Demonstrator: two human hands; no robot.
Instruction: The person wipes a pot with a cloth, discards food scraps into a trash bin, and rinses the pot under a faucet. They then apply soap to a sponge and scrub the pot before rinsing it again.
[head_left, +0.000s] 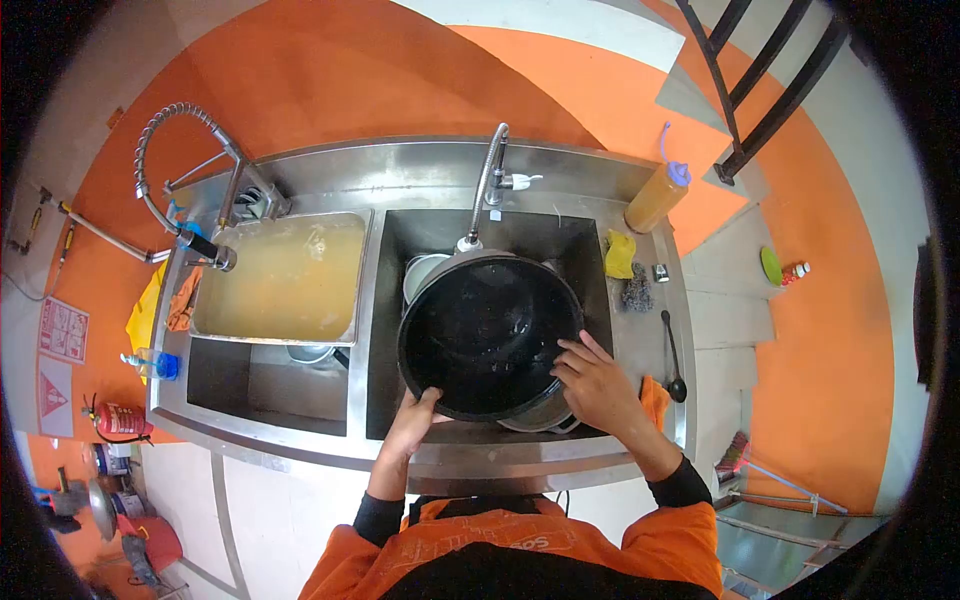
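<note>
A large round black pot (490, 335) is tilted over the right sink basin, its wet inside facing me. My left hand (408, 425) grips the near left of its rim, thumb on top and fingers hidden underneath. On the right side, my right hand (598, 388) is closed over the rim with its fingertips reaching onto the inner wall. The tap (478, 220) hangs just behind the pot's far edge. Under the pot, partly hidden, are a pale bowl (424, 270) and a metal pot (540, 415).
Cloudy yellowish water fills a metal tray (355, 290) over the left basin, below a spring tap (215, 250). Along the right counter are a sauce bottle (655, 198), a yellow sponge (620, 254), a steel scourer (637, 290), a black ladle (675, 365) and an orange cloth (655, 402).
</note>
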